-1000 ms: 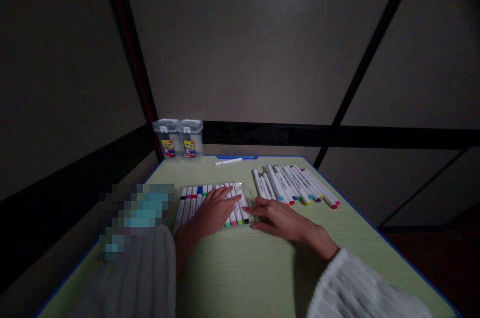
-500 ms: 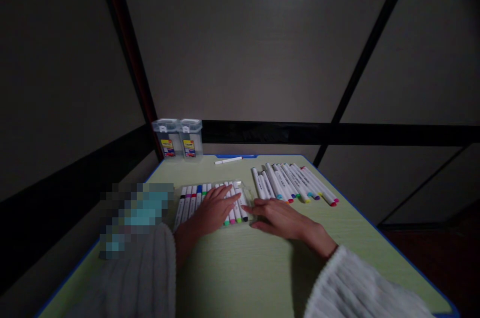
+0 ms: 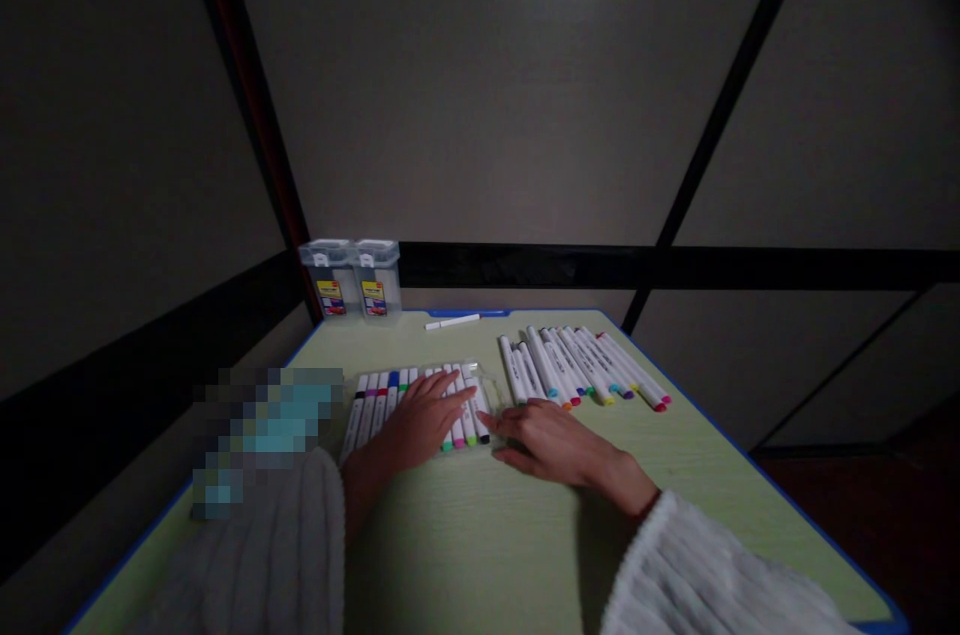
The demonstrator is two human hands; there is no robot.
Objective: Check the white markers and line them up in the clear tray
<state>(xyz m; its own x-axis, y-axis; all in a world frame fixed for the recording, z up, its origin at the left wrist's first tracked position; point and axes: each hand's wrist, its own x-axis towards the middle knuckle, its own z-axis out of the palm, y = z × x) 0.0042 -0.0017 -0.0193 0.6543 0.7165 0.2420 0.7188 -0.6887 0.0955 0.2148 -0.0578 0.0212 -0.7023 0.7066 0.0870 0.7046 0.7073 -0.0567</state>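
Note:
A clear tray (image 3: 491,397) holds a row of white markers (image 3: 365,418) with coloured bands and caps. Across the middle of this row lies my left hand (image 3: 424,418), palm down with its fingers spread. At the row's right end, my right hand (image 3: 551,440) touches the last marker, the one with a black cap, with its fingertips; its index finger and thumb are apart. Loose white markers (image 3: 574,365) with coloured caps lie side by side just beyond my right hand. Part of the row is hidden under my left hand.
Two lidded clear boxes (image 3: 377,287) stand at the table's back left corner. One single marker (image 3: 452,322) lies near the back edge. A blurred-out turquoise item (image 3: 289,420) is at the left. The green table (image 3: 480,555) has a blue rim.
The whole view has shifted slightly, so things appear a little further left. My right hand's fingers are slightly more bent; my left hand rests in the same place on the row.

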